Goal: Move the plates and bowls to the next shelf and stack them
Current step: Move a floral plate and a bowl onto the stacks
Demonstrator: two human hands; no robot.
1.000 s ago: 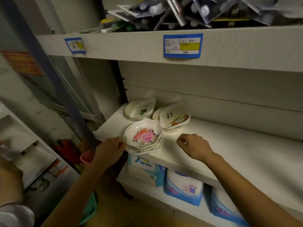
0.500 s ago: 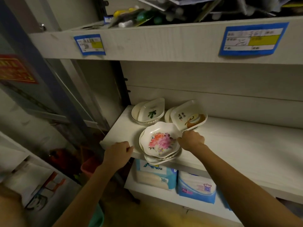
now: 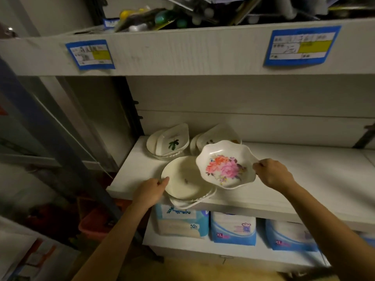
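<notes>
My right hand [image 3: 273, 175] pinches the right rim of a scalloped white bowl with pink flowers [image 3: 225, 165], lifted and tilted above the white shelf [image 3: 284, 179]. My left hand [image 3: 150, 190] grips the left rim of a plain round white plate [image 3: 182, 179] that lies on top of another dish [image 3: 192, 201] at the shelf's front edge. Behind, a leaf-print dish [image 3: 172, 141] sits on a stack at the back left. Another stack of dishes [image 3: 217, 135] stands beside it, partly hidden by the flowered bowl.
The upper shelf [image 3: 182, 53] with blue labels hangs overhead, loaded with packaged items. Blue-and-white packs [image 3: 233, 228] fill the lower shelf. A dark upright post [image 3: 129, 110] bounds the shelf on the left. Bare white shelf surface stretches to the right.
My right hand took the flowered bowl by its rim and lifted it off the stack to the right. My left hand moved from the shelf edge onto the plain plate's rim.
</notes>
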